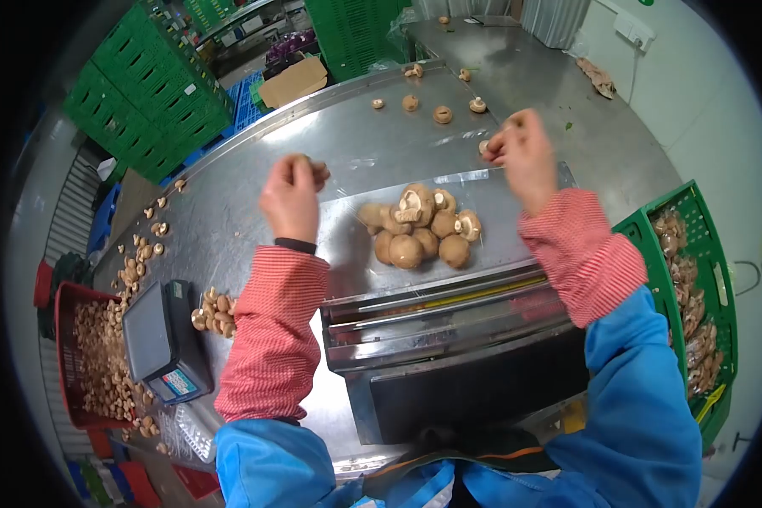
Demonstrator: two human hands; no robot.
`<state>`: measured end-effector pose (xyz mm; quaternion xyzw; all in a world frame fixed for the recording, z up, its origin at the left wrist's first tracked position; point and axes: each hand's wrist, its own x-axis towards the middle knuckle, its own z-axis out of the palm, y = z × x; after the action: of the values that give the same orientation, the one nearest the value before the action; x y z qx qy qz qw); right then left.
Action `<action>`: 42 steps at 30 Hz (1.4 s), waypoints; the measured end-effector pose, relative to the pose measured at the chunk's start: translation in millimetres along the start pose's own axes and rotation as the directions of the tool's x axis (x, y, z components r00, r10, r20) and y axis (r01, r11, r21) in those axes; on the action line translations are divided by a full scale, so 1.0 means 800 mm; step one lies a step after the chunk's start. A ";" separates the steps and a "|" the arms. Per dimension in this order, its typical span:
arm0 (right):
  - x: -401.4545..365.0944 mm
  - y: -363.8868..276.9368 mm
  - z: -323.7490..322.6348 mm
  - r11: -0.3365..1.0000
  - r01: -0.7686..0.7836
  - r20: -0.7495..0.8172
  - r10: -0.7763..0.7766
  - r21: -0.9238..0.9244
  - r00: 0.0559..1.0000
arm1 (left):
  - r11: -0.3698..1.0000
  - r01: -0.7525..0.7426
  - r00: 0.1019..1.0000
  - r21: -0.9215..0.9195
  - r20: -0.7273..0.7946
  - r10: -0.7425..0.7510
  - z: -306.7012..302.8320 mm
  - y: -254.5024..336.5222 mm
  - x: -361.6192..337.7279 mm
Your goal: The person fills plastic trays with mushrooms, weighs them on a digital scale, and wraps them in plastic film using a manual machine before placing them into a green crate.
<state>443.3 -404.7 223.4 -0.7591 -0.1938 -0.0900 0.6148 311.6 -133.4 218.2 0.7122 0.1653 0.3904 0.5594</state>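
A heap of brown mushrooms (405, 251) lies on a sheet of clear film (347, 220) on the steel table, between my hands. Some caps face up, while others show pale gills and stems. Raised at the heap's upper left, my left hand (290, 199) has its fingertips pinched together, slightly blurred. My right hand (527, 161) is up at the heap's upper right, fingers also closed; a small mushroom (484, 147) shows beside the fingertips. What either hand pinches I cannot make out. Below the heap is a wrapping machine (449, 317) with metal rollers.
Loose mushrooms (443, 114) dot the far steel table (229, 199). At left are a dark scale (165, 339), a mushroom pile (216, 313) and a red crate (62, 364) of mushrooms. A green crate (652, 292) at right holds bagged mushrooms (690, 305). Green crates (135, 93) stand stacked behind.
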 end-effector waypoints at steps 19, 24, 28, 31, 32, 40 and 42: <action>-0.051 0.038 -0.032 0.978 -0.071 0.757 0.198 -0.197 0.622 | 0.842 -0.326 0.839 0.431 0.542 0.047 -0.013 -0.051 -0.097; -0.082 0.013 -0.042 0.903 -0.379 0.713 0.401 -0.203 0.575 | 0.943 0.100 0.858 0.318 0.453 -0.243 -0.010 -0.053 -0.124; -0.103 0.024 -0.023 0.924 -0.350 0.567 0.372 -0.153 0.735 | 0.929 0.224 0.871 0.296 0.367 -0.327 -0.008 -0.034 -0.130; -0.120 0.016 -0.023 0.951 -0.308 0.500 0.265 0.004 0.825 | 0.946 0.251 0.891 0.203 0.333 -0.308 -0.018 -0.013 -0.144; -0.130 0.010 -0.027 0.945 -0.324 0.505 0.255 0.052 0.825 | 0.944 0.285 0.887 0.163 0.327 -0.325 -0.026 0.000 -0.154; -0.278 -0.067 -0.102 0.961 -0.272 0.592 0.247 -0.049 0.767 | 0.903 0.332 0.860 0.272 0.307 -0.408 -0.105 0.097 -0.347; -0.315 -0.040 -0.102 0.949 -0.288 0.582 0.309 -0.131 0.753 | 0.869 0.383 0.843 0.314 0.267 -0.467 -0.118 0.057 -0.397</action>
<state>209.8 -524.9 176.2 -0.7799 -0.2518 0.2485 0.5163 28.8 -298.4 148.7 0.7771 0.2704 0.1053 0.5585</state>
